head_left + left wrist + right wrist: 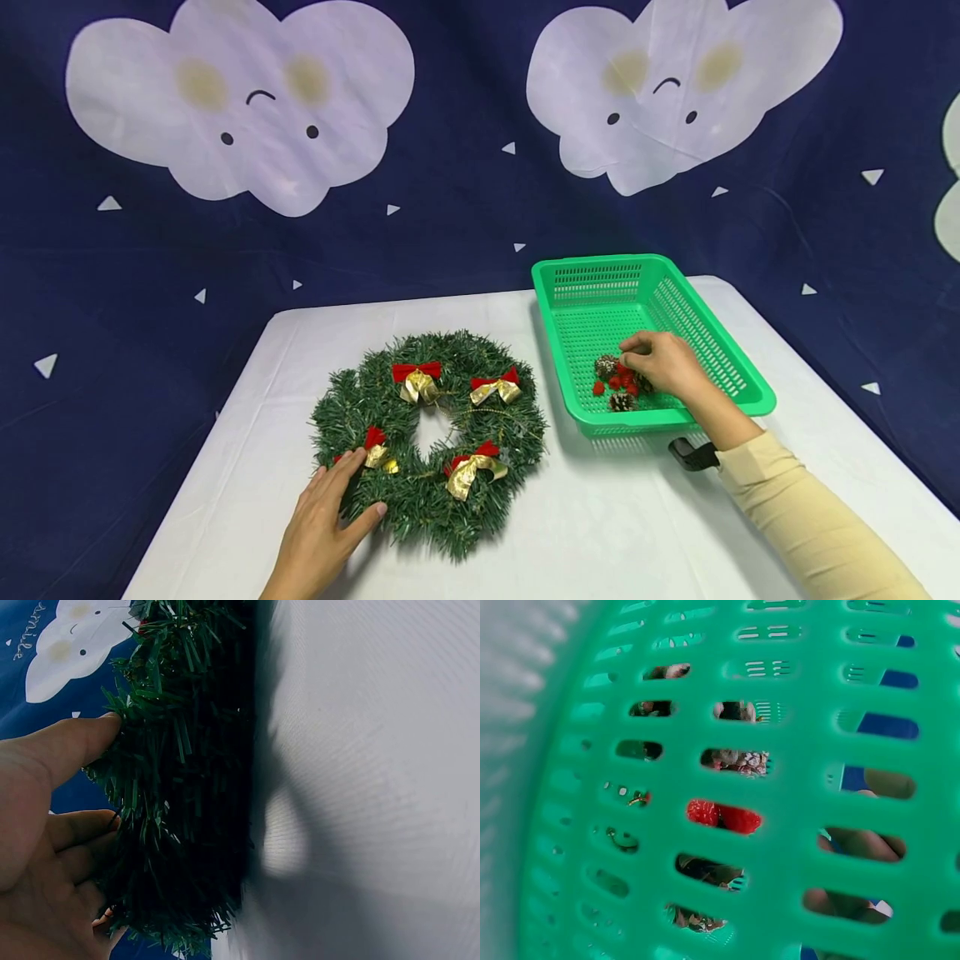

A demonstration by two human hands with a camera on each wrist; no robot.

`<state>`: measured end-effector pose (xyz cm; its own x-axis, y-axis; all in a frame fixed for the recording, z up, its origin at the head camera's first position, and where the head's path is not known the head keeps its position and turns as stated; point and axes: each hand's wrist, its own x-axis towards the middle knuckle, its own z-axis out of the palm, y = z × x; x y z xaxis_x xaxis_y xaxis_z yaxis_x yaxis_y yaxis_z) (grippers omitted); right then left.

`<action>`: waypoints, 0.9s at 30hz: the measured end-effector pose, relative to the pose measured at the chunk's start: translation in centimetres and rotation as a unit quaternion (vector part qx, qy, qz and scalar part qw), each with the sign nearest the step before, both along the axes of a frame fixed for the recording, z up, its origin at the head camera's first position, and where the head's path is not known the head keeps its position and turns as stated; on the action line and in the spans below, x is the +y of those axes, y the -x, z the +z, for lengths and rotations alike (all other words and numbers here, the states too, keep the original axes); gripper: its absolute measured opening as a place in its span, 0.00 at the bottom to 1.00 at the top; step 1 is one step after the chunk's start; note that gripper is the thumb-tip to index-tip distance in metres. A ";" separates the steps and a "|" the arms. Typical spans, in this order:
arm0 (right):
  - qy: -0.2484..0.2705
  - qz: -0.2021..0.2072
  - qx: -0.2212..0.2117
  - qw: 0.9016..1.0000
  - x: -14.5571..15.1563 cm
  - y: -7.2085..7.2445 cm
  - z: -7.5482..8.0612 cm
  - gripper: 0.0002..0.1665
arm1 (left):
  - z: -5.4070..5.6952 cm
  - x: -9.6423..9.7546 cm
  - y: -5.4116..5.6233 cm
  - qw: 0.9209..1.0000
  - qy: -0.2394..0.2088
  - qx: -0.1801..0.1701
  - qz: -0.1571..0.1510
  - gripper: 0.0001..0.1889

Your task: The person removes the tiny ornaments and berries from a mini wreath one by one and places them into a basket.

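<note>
A green tinsel wreath (431,521) lies on the white table, with several red and gold bows (467,477) on it. My left hand (318,521) rests on its near left side, fingers extended and thumb apart; the left wrist view has the thumb (79,742) against the green strands. My right hand (663,362) reaches into the green basket (558,358), fingertips bent together over small pine cones (622,402) and red berries (598,388). Through the basket's slots the right wrist view gives parts of the fingers (866,844) and red berries (739,820). I cannot tell whether they pinch anything.
The basket stands at the right of the white table (600,525), its wall below my right forearm. A black strap piece (692,455) sits at the right wrist. Behind the table hangs a dark blue cloth (465,250) with white clouds.
</note>
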<state>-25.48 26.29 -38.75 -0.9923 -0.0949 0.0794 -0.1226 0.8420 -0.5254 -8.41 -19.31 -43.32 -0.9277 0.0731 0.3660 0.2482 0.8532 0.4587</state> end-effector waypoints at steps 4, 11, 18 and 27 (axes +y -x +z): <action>0.014 -0.007 0.013 1.000 -0.1 -0.2 0.1 0.17 | -0.1 0.0 0.0 1.000 0.002 0.004 -0.001 0.39; 0.040 -0.025 0.053 0.997 -0.4 -0.4 0.5 0.16 | 0.3 0.0 0.0 1.000 0.014 -0.006 -0.001 0.39; 0.063 -0.026 0.136 0.988 -1.0 -1.1 0.7 0.18 | 1.7 0.0 0.1 1.000 0.028 -0.013 -0.001 0.35; 0.059 0.018 0.257 0.964 -3.5 -4.0 2.7 0.12 | 4.5 -0.4 1.8 0.998 0.006 0.063 0.024 0.29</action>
